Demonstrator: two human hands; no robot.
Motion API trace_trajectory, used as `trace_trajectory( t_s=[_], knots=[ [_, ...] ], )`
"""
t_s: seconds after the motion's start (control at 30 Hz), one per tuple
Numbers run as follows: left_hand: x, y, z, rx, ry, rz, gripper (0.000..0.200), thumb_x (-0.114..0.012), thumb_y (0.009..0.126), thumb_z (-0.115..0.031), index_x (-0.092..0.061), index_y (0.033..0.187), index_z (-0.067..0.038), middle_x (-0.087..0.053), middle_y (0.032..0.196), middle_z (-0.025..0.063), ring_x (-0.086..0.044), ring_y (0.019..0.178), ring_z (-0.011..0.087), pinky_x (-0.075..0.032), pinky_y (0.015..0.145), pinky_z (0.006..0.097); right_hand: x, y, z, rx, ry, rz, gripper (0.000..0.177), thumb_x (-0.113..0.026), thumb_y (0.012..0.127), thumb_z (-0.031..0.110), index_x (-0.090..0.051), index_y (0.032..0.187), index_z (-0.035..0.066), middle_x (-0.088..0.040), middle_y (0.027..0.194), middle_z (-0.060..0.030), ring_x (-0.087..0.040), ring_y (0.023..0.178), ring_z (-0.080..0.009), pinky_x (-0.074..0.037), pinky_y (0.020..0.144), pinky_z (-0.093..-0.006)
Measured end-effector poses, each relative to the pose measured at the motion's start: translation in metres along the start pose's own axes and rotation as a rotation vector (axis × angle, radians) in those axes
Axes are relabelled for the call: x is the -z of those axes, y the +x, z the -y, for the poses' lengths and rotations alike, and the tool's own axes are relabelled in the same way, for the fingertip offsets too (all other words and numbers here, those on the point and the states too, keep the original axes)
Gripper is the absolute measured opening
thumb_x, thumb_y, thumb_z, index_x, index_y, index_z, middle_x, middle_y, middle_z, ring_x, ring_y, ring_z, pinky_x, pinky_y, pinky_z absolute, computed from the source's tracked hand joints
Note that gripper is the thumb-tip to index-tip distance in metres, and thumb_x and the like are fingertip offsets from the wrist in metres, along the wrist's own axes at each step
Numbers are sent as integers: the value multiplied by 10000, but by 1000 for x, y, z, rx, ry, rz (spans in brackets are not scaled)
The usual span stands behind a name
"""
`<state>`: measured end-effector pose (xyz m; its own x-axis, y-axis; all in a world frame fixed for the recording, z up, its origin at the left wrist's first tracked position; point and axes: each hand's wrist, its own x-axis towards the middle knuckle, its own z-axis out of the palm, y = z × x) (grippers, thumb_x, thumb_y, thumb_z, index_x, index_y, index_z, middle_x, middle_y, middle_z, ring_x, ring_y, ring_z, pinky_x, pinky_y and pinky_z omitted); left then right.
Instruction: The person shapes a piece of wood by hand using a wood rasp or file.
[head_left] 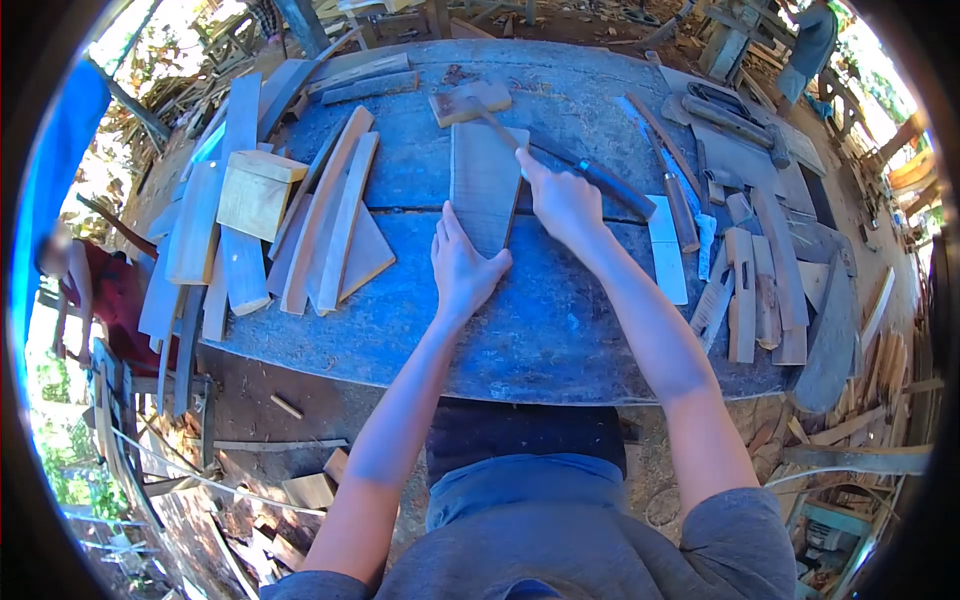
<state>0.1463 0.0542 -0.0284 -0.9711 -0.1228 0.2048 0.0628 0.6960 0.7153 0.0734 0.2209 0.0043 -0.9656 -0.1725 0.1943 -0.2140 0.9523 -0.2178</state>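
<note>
- My left hand (462,268) lies open, palm flat on the near end of the grey rectangular wooden board (484,175), mid-way across the blue workbench (540,340).
- My right hand (565,205) is closed round the thin-handled, wooden-headed tool (470,102), whose head sits at the board's 12 o'clock.
- I'd pin the board hard and work in short strokes.

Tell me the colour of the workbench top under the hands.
Weathered blue, on the wooden workbench top, head view.

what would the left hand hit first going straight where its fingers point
The left hand lies flat on the board, fingers pointing up it. Straight on it would slide along the board and probably meet the small wood block at its far end first, though depth is unclear.
</note>
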Motion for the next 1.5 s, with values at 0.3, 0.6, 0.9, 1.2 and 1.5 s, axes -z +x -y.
trace_trajectory(
  t_s=[0.3, 0.6, 0.9, 1.2, 1.5],
  knots=[
    [0, -1, 0, 3, 25, -18, 1099, -792, 655, -289, -195, 1485, 115, -458, 1342, 248, -464, 1254, 398, -334, 1114, 432, 24, -89, 23, 143, -62, 136, 562, -504, 921, 150, -441, 1468, 259, -708, 779, -164, -708, 656, -342, -571, 603, -479],
    [-13, 20, -6, 52, -16, -25, 1145, -801, 636, -309, -172, 1475, 151, -425, 1386, 266, -432, 1298, 393, -265, 1163, 427, -1, 9, 7, 76, -35, -22, 551, -519, 911, 155, -479, 1450, 263, -720, 799, -157, -716, 705, -340, -572, 605, -464],
    [-11, 18, -4, 61, 3, -30, 1163, -817, 633, -337, -179, 1492, 121, -437, 1406, 256, -426, 1334, 368, -261, 1170, 445, 23, -62, 25, 162, -101, 223, 544, -524, 901, 125, -485, 1435, 219, -714, 759, -146, -709, 657, -340, -572, 603, -453],
    [0, 18, -11, 101, 70, 69, 1180, -812, 635, -312, -135, 1507, 107, -417, 1422, 246, -422, 1338, 362, -234, 1187, 464, -1, -1, 2, 66, -42, -2, 542, -454, 944, 158, -433, 1474, 274, -703, 824, -208, -708, 756, -394, -571, 676, -508],
    [-3, 15, -2, 27, 75, 32, 1132, -786, 656, -311, -158, 1498, 109, -420, 1426, 259, -406, 1355, 370, -206, 1190, 493, 3, 31, -12, -44, -22, -42, 484, -439, 948, 149, -491, 1416, 262, -719, 897, -195, -711, 813, -387, -553, 687, -527]
  ],
)
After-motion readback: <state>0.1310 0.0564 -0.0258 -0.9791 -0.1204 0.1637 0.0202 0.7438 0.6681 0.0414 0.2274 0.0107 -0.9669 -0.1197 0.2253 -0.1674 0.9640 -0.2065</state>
